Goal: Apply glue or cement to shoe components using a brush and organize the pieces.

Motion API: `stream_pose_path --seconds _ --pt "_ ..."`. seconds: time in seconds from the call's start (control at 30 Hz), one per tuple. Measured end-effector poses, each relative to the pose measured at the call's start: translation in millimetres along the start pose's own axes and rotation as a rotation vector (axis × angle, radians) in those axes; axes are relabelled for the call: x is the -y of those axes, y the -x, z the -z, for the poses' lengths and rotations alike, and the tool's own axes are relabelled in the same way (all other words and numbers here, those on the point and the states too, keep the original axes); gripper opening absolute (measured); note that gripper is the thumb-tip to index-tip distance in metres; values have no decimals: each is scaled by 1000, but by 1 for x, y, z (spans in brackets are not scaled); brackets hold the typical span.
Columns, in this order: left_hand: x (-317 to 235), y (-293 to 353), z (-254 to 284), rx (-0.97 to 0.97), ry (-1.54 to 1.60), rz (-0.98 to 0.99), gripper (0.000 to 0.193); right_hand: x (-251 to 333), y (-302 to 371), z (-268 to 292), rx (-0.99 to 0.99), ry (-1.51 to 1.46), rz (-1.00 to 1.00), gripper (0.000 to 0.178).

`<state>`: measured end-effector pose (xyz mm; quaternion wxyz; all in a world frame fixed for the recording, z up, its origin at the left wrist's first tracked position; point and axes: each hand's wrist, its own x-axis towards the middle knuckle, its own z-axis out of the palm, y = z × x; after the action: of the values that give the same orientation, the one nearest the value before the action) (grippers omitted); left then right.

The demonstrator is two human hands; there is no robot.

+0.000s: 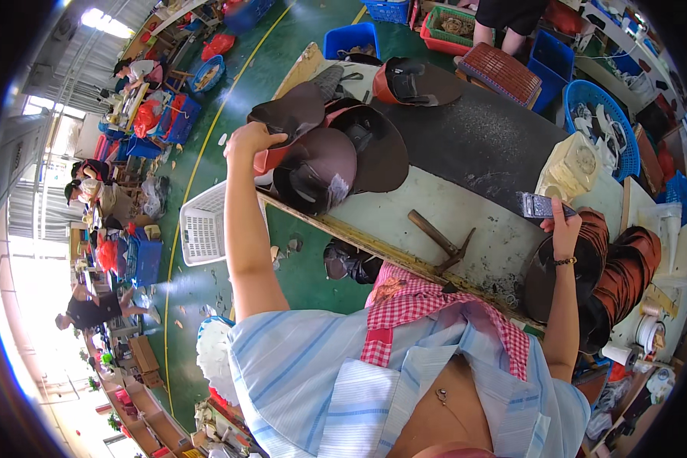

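Note:
At the left end of the workbench (427, 195), my left hand (250, 143) grips the edge of a dark brown, visor-like curved piece (291, 113), its thumb on top. Beside it lie more such glossy pieces (317, 169) with orange-red parts, overlapping one another, and another (421, 82) sits farther back. Out to the right, my right hand (563, 224) holds a small dark rectangular block (538, 204) with a shiny face; its exact kind is unclear. Just below that hand are nested stacks of rust-brown and dark pieces (626, 267). A hammer (439, 238) with a wooden handle rests between my arms.
A dark mat (485, 145) covers the bench's far part, with a yellowish plastic container (572, 164) at its right. Blue baskets (607, 126) and a red crate (500, 75) stand beyond, near another person's arms. A white basket (204, 225) is left of the bench.

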<state>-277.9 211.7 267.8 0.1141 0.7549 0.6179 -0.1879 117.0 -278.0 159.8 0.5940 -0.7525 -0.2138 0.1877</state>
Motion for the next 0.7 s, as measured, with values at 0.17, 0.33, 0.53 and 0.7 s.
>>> stream_pose_path --seconds 0.17,0.33,0.53,0.7 --pt "-105 64 -12 -492 -362 -264 61 9 -2 25 -78 40 7 35" --pt "-164 -27 -95 -648 -402 -546 25 -10 -29 36 -94 89 43 32" --pt "-199 26 -86 -818 -277 -1000 20 4 -18 71 -162 395 10 34" --pt "-296 74 -96 -823 -66 -1405 18 -28 -19 36 -253 811 243 29"
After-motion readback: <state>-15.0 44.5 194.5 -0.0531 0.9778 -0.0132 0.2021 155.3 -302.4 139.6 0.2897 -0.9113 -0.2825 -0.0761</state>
